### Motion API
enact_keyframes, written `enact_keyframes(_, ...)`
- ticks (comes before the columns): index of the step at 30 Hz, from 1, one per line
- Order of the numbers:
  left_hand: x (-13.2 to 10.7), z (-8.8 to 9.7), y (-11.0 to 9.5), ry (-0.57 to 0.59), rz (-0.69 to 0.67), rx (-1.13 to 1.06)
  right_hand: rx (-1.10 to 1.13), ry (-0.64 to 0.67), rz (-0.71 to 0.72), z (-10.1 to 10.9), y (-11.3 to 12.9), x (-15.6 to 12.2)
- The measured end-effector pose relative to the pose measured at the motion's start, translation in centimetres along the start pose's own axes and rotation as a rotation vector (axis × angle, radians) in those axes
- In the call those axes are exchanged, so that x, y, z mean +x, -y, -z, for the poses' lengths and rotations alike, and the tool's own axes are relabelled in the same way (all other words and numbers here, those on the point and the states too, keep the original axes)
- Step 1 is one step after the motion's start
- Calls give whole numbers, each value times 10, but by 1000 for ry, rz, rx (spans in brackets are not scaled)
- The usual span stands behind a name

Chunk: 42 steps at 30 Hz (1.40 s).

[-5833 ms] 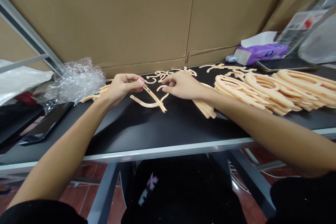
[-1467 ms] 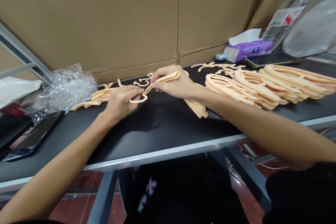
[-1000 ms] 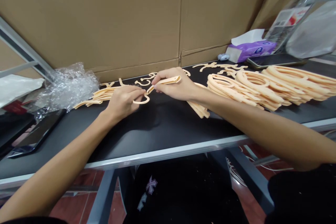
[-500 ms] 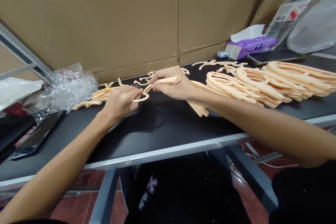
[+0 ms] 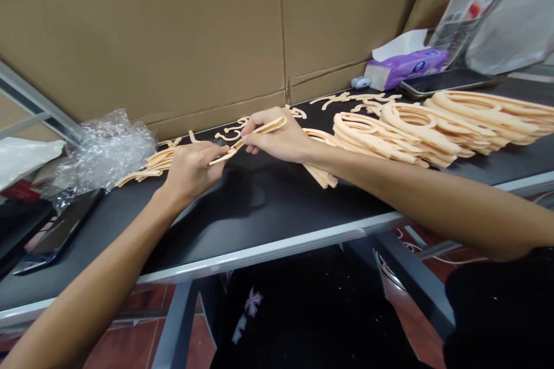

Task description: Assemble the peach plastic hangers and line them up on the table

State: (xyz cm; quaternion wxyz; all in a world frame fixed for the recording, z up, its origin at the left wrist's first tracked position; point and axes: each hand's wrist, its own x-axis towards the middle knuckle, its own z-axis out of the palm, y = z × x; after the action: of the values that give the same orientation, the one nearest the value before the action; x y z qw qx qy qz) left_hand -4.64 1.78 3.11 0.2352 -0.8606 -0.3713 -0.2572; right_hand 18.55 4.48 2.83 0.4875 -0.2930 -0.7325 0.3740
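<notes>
**Left hand** [image 5: 190,168]: grip pinched narrow on one end of a thin curved piece [image 5: 219,157] of peach-coloured cut sheet.

**Right hand** [image 5: 279,141]: grip closed round a flat straight strip [image 5: 265,127] of the same peach-coloured sheet, its free end pointing to 2 o'clock. Both parts are held just above the black desk [image 5: 259,213], and their near ends meet between the hands.

**Change over the last second:** the curved piece hung as an open loop below the left fingers. It is now turned nearly flat and lies in line with the straight strip. The right hand has hardly moved. By this reading the two parts stand end to end; whether they are joined cannot be told.

**Outward:**
- a bundle of like strips [image 5: 322,176] at 4 o'clock of the right hand
- stacked peach oval rings [image 5: 389,138] at 3 o'clock
- loose strips [image 5: 149,162] at 9 o'clock of the left hand, with crumpled clear film [image 5: 104,147] beyond them
- a brown cardboard wall [image 5: 173,40] at 12 o'clock
</notes>
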Motion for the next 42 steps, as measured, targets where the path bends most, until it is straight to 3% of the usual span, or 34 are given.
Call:
enact_keyframes(10,4,1,0,-83,-30,10,44,9,-116,-2,6,0)
enact_keyframes(14,8,1,-1,12,62,-4,-31,54,-106,0,10,0)
enact_keyframes(20,12,9,-6,0,253,-215,16,55,-229,9,24,4)
enact_keyframes(24,16,19,-4,-69,460,-405,-36,-127,-165,25,9,19)
enact_keyframes(27,18,23,1,-114,572,-605,-240,-335,-85,38,-4,28)
enact_keyframes(29,18,23,6,-133,642,-735,-372,-378,-46,42,-3,28)
enact_keyframes(32,17,22,9,-123,696,-822,-469,-274,-5,37,10,19)
enact_keyframes(35,15,18,12,-68,718,-850,-510,-58,30,25,21,6)
enact_keyframes(38,12,11,14,21,710,-800,-592,155,70,16,19,-2)
enact_keyframes(42,10,3,18,178,656,-710,-714,296,105,11,7,-5)
